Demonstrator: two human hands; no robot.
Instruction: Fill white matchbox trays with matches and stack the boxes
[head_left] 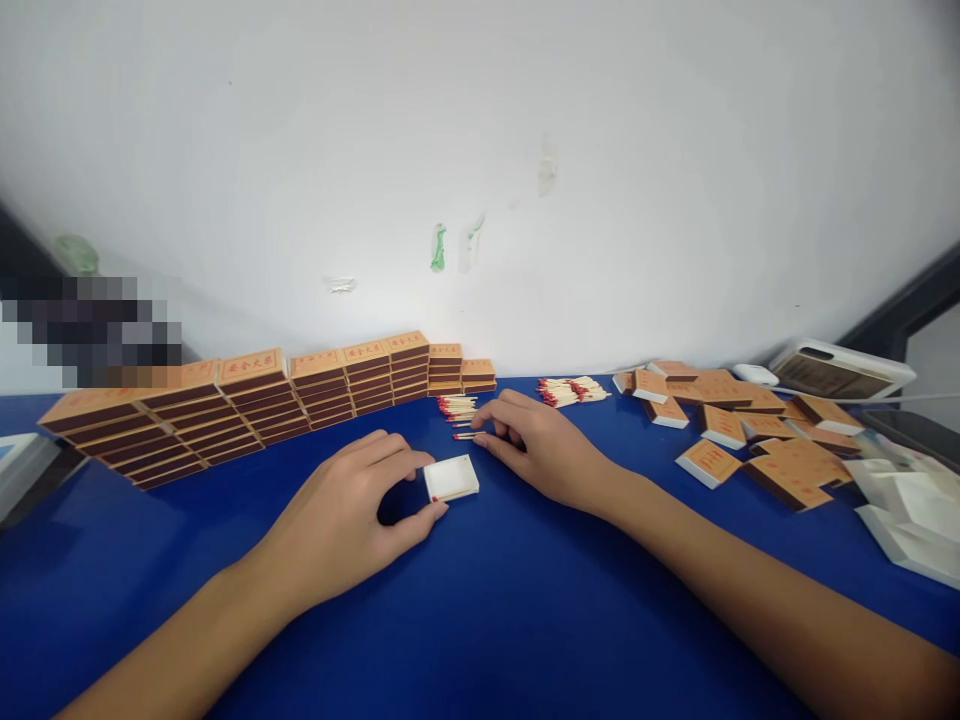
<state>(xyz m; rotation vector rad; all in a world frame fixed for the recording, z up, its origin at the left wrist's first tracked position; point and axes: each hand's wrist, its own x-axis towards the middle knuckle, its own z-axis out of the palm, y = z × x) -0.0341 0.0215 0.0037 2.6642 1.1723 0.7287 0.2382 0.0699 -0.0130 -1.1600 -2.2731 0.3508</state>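
My left hand [352, 505] rests on the blue table [480, 620], thumb and forefinger closed on the left side of a small white matchbox tray [451, 478]. Just beyond it my right hand [536, 440] lies palm down, its fingertips pinching a few red-tipped matches [463, 435] that lie on the table. A small heap of matches [456, 406] sits right behind those fingers. A second heap of matches [574, 391] lies further right, near the wall.
Stacks of orange matchboxes [247, 405] line the back left along the white wall. Loose orange matchbox sleeves [750, 430] are scattered at the right, with white trays [911, 510], a phone [840, 372] and a cable beyond them.
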